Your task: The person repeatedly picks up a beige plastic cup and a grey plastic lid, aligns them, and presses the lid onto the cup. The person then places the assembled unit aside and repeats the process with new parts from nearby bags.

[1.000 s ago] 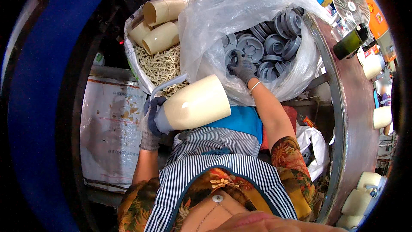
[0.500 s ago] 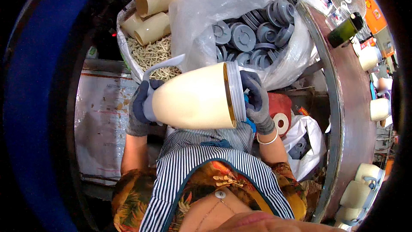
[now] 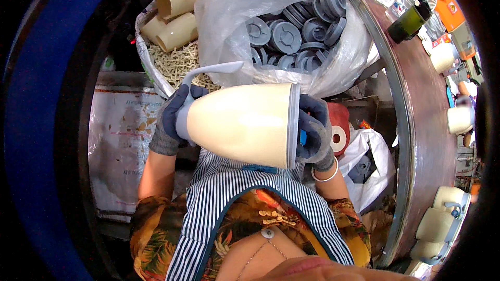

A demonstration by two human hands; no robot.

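Both hands grip a cream jug: left hand neck; right hand base.

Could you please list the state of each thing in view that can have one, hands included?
Cream jug body: lying sideways, held at both ends.
Left hand: gloved, gripping the jug's narrow grey end.
Right hand: gloved, pressed on the wide base end.
Clear plastic bag: open, filled with grey discs.
White sack: open, holding cream tubes.
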